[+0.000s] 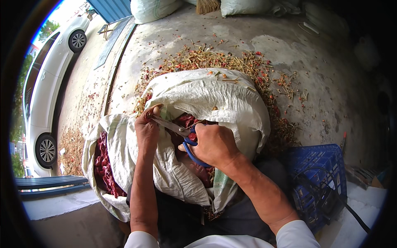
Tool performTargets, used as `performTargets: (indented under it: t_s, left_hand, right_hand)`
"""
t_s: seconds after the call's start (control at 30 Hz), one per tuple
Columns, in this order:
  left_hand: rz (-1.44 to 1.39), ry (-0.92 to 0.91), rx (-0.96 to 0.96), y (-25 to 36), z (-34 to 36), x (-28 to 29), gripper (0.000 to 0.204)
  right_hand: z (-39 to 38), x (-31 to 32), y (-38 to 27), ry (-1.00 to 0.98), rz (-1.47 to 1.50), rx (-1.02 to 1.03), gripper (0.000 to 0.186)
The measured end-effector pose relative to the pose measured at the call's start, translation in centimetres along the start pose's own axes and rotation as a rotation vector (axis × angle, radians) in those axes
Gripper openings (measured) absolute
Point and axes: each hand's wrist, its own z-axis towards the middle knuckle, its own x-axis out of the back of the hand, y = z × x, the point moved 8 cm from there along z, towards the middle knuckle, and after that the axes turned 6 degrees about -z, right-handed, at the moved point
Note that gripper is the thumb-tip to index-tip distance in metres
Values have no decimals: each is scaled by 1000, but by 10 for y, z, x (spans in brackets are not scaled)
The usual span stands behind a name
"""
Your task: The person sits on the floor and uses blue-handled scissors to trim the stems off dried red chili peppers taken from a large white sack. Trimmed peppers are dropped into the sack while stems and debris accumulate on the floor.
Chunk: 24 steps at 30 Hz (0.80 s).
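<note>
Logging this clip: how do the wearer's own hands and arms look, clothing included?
Both the left hand and right hand are ungloved, with no watch or bracelet visible at the wrists. The forearms are bare up to plain white sleeves at the picture's lower edge. No cables or markings show on either arm.
</note>
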Motion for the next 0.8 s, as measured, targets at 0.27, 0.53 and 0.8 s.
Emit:
performTargets:
  t_s: [0.27, 0.53, 0.8]
  left_hand:
    - [282, 0, -125, 6, 0, 3, 17]
    - [477, -3, -171, -2, 1, -3, 20]
    - [309, 53, -88, 20, -8, -20, 14]
  right_hand:
    - [0, -1, 1, -41, -11, -9, 50]
    - [-1, -1, 6, -101, -5, -78, 57]
    - [2, -3, 7, -43, 2, -114, 56]
